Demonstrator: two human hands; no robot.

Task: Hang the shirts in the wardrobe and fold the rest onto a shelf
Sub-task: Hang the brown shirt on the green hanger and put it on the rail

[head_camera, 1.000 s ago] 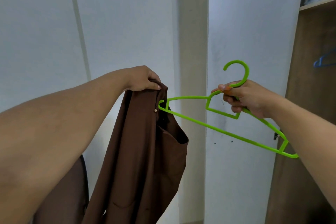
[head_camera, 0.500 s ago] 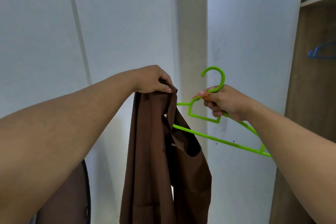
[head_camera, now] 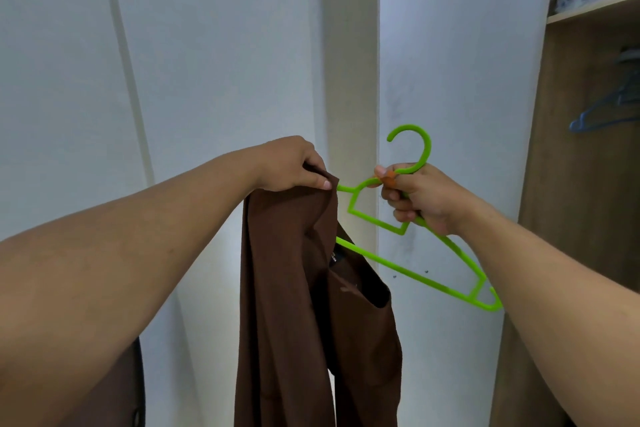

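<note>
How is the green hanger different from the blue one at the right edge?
The green hanger is gripped by the right hand, tilted, one end tucked inside the brown shirt. The blue hanger hangs bare in the wardrobe, untouched. Both look like thin plastic.

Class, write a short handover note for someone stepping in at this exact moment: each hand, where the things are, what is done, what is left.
Left hand: grips the brown shirt at its top edge, shirt hanging free.
Right hand: grips the green hanger just below its hook.
Hanger's left end is inside the shirt's neck opening; its right end is bare.
Wardrobe stands open on the right, with a blue hanger inside and folded items on its shelf.
Done: one shoulder started.
Left: seat the other shoulder, hang the shirt in the wardrobe.
</note>
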